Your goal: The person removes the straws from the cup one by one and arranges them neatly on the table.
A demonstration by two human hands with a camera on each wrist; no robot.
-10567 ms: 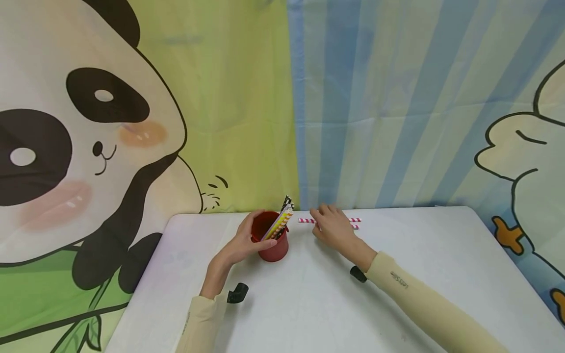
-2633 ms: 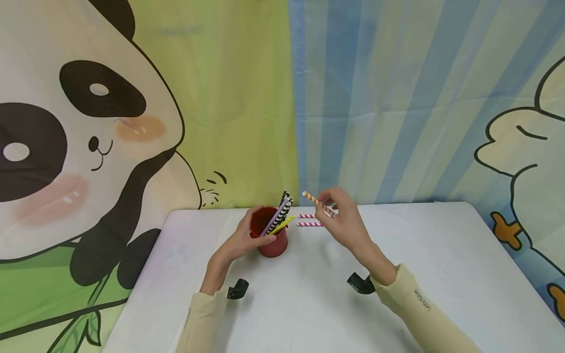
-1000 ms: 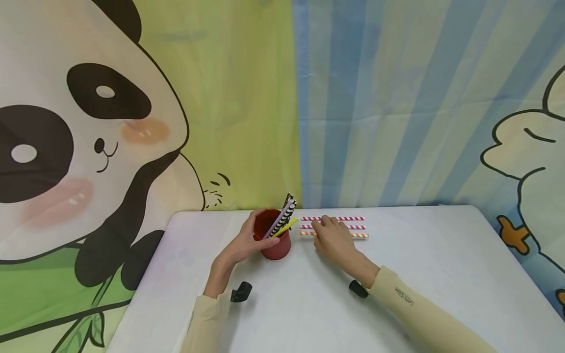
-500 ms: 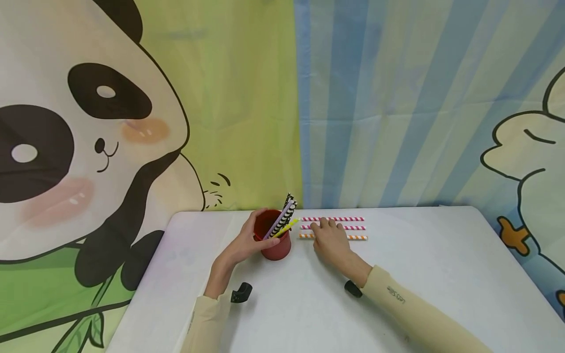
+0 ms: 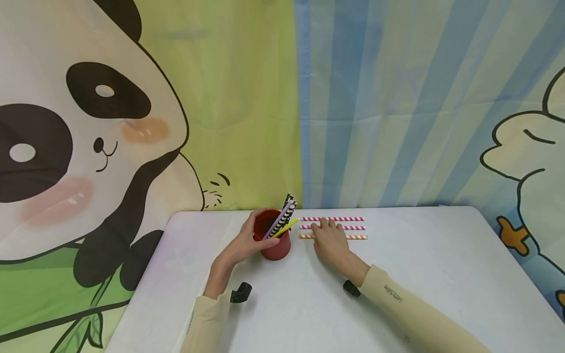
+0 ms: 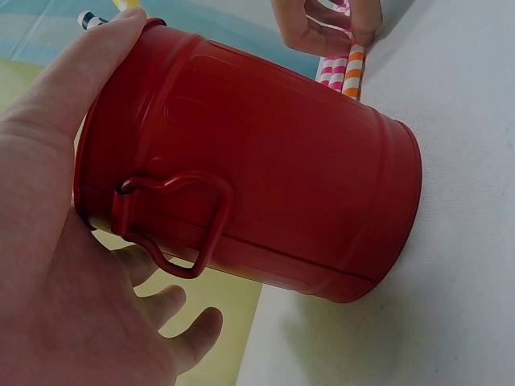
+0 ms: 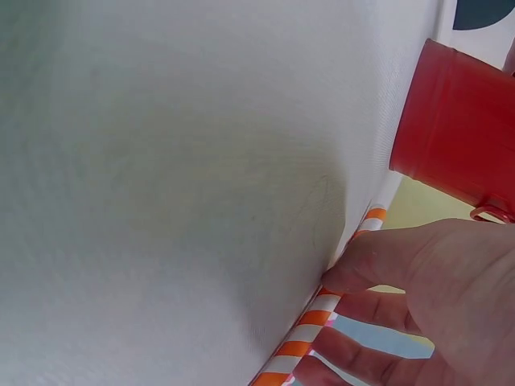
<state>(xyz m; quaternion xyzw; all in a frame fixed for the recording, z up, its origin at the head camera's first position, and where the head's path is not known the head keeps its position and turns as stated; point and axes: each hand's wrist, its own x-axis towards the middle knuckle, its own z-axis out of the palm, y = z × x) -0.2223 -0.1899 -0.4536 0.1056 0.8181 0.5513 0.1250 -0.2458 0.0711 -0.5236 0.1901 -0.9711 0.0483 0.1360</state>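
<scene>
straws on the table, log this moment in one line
left hand grips red cup | right hand rests on orange straw

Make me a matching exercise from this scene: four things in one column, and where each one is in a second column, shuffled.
Things:
1. red cup
2. orange straw
3. yellow straw
4. right hand

Places:
A. standing in the cup, leaning right
B. lying nearest the person in the row of three straws
C. gripped by the left hand
D. fingers resting on the row of straws

Pairs: 1-C, 2-B, 3-A, 4-D
</scene>
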